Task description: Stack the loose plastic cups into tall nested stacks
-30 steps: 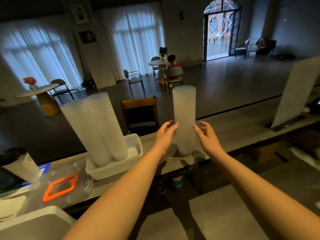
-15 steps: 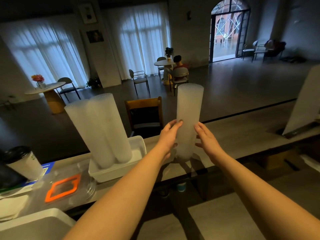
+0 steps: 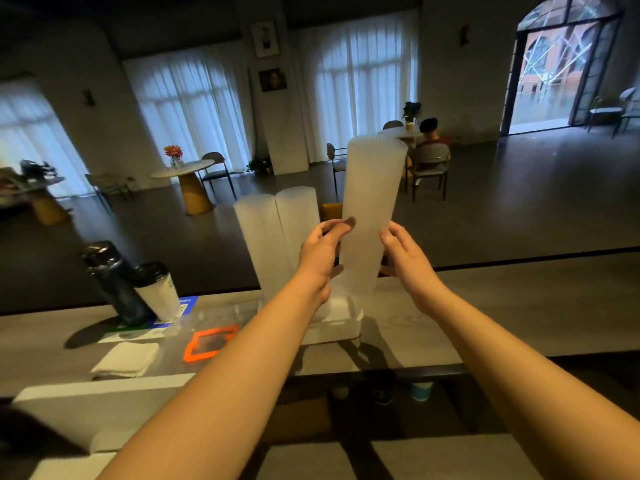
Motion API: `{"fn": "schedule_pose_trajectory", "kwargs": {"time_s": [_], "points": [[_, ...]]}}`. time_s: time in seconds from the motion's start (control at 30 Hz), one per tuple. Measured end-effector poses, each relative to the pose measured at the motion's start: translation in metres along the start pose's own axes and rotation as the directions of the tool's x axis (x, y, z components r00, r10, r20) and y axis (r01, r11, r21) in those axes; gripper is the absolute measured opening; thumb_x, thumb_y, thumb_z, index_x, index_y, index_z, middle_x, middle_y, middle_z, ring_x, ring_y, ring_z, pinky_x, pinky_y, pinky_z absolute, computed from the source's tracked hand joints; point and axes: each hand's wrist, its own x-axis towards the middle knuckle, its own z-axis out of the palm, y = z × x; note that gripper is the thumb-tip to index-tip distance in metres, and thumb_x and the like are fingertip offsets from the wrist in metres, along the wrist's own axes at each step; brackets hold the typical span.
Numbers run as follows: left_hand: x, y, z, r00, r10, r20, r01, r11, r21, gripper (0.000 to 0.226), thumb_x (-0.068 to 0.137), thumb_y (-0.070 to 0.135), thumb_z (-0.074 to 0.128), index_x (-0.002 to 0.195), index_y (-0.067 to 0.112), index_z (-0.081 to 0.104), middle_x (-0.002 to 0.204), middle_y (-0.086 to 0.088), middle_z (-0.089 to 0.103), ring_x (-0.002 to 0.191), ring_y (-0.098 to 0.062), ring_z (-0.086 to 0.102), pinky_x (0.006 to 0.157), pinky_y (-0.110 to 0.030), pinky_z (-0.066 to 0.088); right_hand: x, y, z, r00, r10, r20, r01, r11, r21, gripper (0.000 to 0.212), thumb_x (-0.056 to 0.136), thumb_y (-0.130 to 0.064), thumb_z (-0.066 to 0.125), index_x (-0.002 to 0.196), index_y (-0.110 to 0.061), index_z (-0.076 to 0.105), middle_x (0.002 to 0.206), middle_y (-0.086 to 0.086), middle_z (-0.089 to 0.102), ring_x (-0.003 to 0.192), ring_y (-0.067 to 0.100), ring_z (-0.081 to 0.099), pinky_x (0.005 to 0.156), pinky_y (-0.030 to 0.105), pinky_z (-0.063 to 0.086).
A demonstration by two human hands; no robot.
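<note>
At frame centre, the left hand (image 3: 320,252) and right hand (image 3: 407,261) grasp a tall frosted nested plastic cup stack (image 3: 370,209), fingers curled around it, above the grey bench (image 3: 519,306).

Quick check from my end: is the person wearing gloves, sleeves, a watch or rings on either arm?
Nothing worn that shows. Left hand and right hand are bare, no gloves. Both forearms are bare right down to the bottom edge of the view, no sleeves. No watch, band or ring shows on either.
</note>
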Motion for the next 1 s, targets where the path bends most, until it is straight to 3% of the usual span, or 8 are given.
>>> {"fn": "schedule_pose_trajectory", "kwargs": {"time_s": [0.2,0.37,0.53,0.63,0.73,0.9,1.0], "points": [[0.001,-0.016,-0.034,0.996,-0.061,-0.067,0.058,0.997,-0.048,0.039,0.085,0.042,0.072,0.119,0.028,0.061,0.120,0.000,0.065,0.116,-0.019,0.055,0.103,-0.052,0.042,0.008,0.016,0.031,0.997,0.039,0.069,-0.038,0.999,-0.016,0.040,0.102,-0.048,0.043,0.140,-0.036,0.048,0.119,-0.022,0.062,0.103,-0.008,0.061,0.081,0.023,0.050],[0.002,-0.037,-0.046,0.987,-0.137,-0.083,0.128,0.986,-0.106,0.040,0.085,0.039,0.073,0.120,0.025,0.060,0.121,-0.001,0.065,0.118,-0.021,0.055,0.104,-0.053,0.041,0.012,0.037,0.039,0.988,0.112,0.109,-0.106,0.993,-0.059,0.048,0.099,-0.055,0.042,0.143,-0.036,0.045,0.127,-0.018,0.060,0.120,0.005,0.055,0.102,0.042,0.046],[0.009,-0.049,-0.050,0.986,-0.143,-0.081,0.135,0.986,-0.095,0.043,0.086,0.038,0.072,0.124,0.023,0.058,0.124,-0.003,0.063,0.118,-0.023,0.056,0.102,-0.055,0.046,0.017,0.042,0.038,0.983,0.148,0.111,-0.139,0.986,-0.088,0.026,0.103,-0.051,0.040,0.127,-0.048,0.047,0.117,-0.032,0.054,0.109,-0.005,0.054,0.097,0.034,0.045],[0.013,-0.057,-0.051,0.982,-0.172,-0.072,0.166,0.983,-0.074,0.040,0.087,0.040,0.072,0.121,0.025,0.058,0.123,-0.003,0.062,0.116,-0.023,0.056,0.100,-0.055,0.048,0.020,0.052,0.035,0.976,0.172,0.136,-0.156,0.980,-0.123,0.039,0.102,-0.052,0.040,0.137,-0.038,0.048,0.120,-0.026,0.055,0.113,0.000,0.053,0.099,0.036,0.043],[0.012,-0.067,-0.054,0.969,-0.234,-0.076,0.229,0.971,-0.069,0.031,0.088,0.041,0.070,0.113,0.028,0.058,0.118,-0.001,0.060,0.110,-0.019,0.055,0.102,-0.053,0.047,0.016,0.065,0.036,0.970,0.192,0.150,-0.164,0.970,-0.182,0.045,0.102,-0.051,0.040,0.142,-0.031,0.044,0.121,-0.021,0.054,0.113,-0.001,0.051,0.099,0.030,0.039],[0.009,-0.074,-0.060,0.973,-0.223,-0.066,0.219,0.974,-0.061,0.040,0.089,0.040,0.069,0.124,0.025,0.056,0.119,0.001,0.061,0.112,-0.018,0.056,0.101,-0.050,0.049,0.010,0.077,0.040,0.971,0.193,0.142,-0.171,0.973,-0.157,0.055,0.098,-0.055,0.045,0.147,-0.031,0.039,0.133,-0.008,0.054,0.120,0.008,0.051,0.100,0.032,0.038],[0.003,-0.068,-0.062,0.973,-0.226,-0.050,0.224,0.974,-0.042,0.027,0.091,0.036,0.068,0.115,0.027,0.059,0.120,0.000,0.062,0.110,-0.016,0.057,0.101,-0.049,0.050,0.008,0.076,0.039,0.970,0.195,0.148,-0.173,0.973,-0.152,0.056,0.097,-0.056,0.046,0.147,-0.031,0.040,0.135,-0.007,0.054,0.123,0.011,0.051,0.105,0.036,0.040]]}}
